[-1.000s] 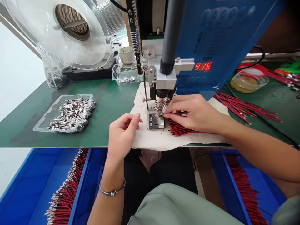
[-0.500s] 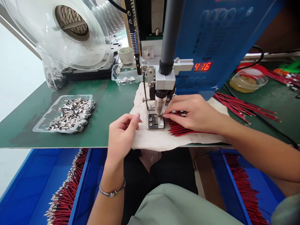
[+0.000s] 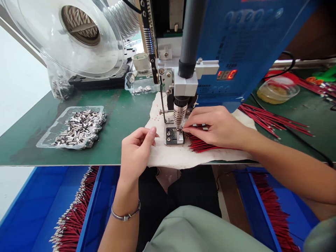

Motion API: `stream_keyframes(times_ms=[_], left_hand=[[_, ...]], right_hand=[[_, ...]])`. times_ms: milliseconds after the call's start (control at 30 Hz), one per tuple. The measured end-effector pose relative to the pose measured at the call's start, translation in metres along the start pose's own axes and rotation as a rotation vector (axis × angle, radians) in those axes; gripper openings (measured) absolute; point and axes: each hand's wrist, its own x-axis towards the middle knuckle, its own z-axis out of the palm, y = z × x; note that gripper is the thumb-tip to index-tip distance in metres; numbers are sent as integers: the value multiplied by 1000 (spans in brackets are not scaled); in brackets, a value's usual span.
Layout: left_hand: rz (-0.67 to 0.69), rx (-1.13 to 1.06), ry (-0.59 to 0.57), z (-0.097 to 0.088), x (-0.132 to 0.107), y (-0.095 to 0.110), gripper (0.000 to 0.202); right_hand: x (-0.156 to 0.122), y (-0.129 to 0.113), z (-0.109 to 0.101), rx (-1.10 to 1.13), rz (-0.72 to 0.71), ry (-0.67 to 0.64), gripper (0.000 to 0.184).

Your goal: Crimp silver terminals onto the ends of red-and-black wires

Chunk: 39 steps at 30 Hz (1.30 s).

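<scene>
- The wire end (image 3: 181, 130) lies on the small metal fixture (image 3: 174, 136), right under the machine's ribbed metal tip (image 3: 180, 114).
- The right hand (image 3: 217, 126) has its thumb and forefinger pinched together on that wire end, fingertips touching the fixture's right edge.
- Beneath this hand's palm lies a bundle of red wires (image 3: 202, 144), fanned out on a white cloth (image 3: 173, 157).
- The left hand (image 3: 136, 152) rests at the cloth's left edge, just beside the fixture. Its fingers are curled and the thumb meets the forefinger; I cannot tell whether anything sits between them.
- A bracelet (image 3: 125, 214) circles the left wrist.
- The cloth covers part of the green tabletop (image 3: 123, 112), in front of the blue machine (image 3: 249, 42) with its red display (image 3: 227, 74).
- A clear tray of metal terminals (image 3: 76, 127) sits well to the left.
- More loose red wires (image 3: 273, 122) lie to the right.
- Below the tabletop's edge, blue bins (image 3: 39, 210) hold red wires.
</scene>
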Motion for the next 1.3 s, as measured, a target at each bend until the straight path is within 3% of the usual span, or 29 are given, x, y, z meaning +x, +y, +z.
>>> stream_keyframes(times_ms=[267, 400, 533, 633, 700, 767, 867, 1033, 1133, 1200, 1300], left_hand=[[-74, -151, 45, -3, -15, -2, 31], [-97, -159, -131, -1, -43, 5, 23], [-66, -219, -305, 15, -63, 17, 12], [-97, -315, -319, 29, -68, 24, 34], [-133, -356, -325, 34, -68, 26, 37], [-166, -380, -340, 37, -68, 26, 32], [-201, -414, -352, 39, -69, 24, 28], [-210, -443, -351, 41, -70, 21, 27], [-196, -465, -364, 40, -69, 20, 24], [-196, -462, -377, 38, -69, 20, 23], [-190, -437, -374, 35, -67, 19, 21]], right_hand=[[1, 1, -4, 6, -30, 4, 11], [-3, -28, -18, 34, -68, 11, 12], [-16, -71, -5, 185, 17, 201, 8], [-26, -93, 25, 353, 222, 361, 14], [-31, -99, 44, 467, 376, 530, 13], [-32, -100, 58, 524, 458, 632, 9], [-33, -99, 67, 537, 529, 663, 7], [-40, -98, 66, 530, 546, 655, 5], [-55, -94, 62, 483, 565, 694, 19], [-73, -86, 55, 353, 618, 783, 29], [-111, -64, 36, -26, 727, 1036, 35]])
